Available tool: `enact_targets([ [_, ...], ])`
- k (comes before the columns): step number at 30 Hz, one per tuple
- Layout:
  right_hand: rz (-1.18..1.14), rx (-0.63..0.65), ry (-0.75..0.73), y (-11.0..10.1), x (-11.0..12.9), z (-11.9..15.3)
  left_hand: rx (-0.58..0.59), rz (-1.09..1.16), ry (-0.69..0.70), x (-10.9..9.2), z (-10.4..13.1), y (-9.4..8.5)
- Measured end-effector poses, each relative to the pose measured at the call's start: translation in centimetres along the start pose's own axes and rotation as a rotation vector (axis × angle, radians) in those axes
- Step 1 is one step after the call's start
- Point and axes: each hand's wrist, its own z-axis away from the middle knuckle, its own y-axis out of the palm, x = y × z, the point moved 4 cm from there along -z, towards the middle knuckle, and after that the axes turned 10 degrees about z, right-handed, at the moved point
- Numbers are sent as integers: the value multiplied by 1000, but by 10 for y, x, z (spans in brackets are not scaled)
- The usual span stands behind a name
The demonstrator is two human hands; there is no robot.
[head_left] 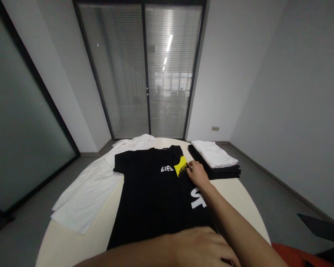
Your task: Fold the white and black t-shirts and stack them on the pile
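Observation:
A black T-shirt (pixel 150 193) lies spread on the round table, with white lettering on its chest. Its right side is turned inward over the front, showing a yellow patch (pixel 180 166) and a large white print. My right hand (pixel 197 172) pinches the turned-in part beside the yellow patch, thumb and fingers closed on the cloth. My left hand (pixel 204 246) reaches across the lower part of the shirt at the bottom of the view, its fingers curled down at the right edge of the cloth. The fingertips of that hand are partly hidden.
A white garment (pixel 91 193) lies loosely along the left side of the pale table (pixel 247 207), partly under the black sleeve. At the back right sits a folded white garment (pixel 214 154) on a stack of folded black clothes (pixel 225 173). Something orange-red (pixel 292 256) shows at lower right.

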Motion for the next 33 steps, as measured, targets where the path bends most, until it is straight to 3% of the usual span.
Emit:
enact_targets([
  [3, -37, -16, -68, -2, 7, 1, -120, -62, -346, 29, 35, -43],
  [5, -51, -20, -105, -2, 12, 2, -320, -177, -656, 58, 75, -77],
  [8, -54, -11, -149, -1, 19, 4, -649, -463, -1083, 95, 153, -121],
  [11, -52, 2, -165, 2, 22, 4, -938, -635, -1427, 115, 233, -142],
  [13, -58, 10, -160, 3, 22, 4, -1011, -564, -1582, 125, 273, -142],
  [17, -66, 29, -154, 4, 22, 4, -1044, -386, -1669, 141, 309, -130],
  [23, -77, 29, -159, 8, 20, 2, -1125, -396, -1665, 154, 314, -126],
  [33, -90, 9, -180, 9, 19, 1, -1450, -471, -1407, 146, 320, -139],
])
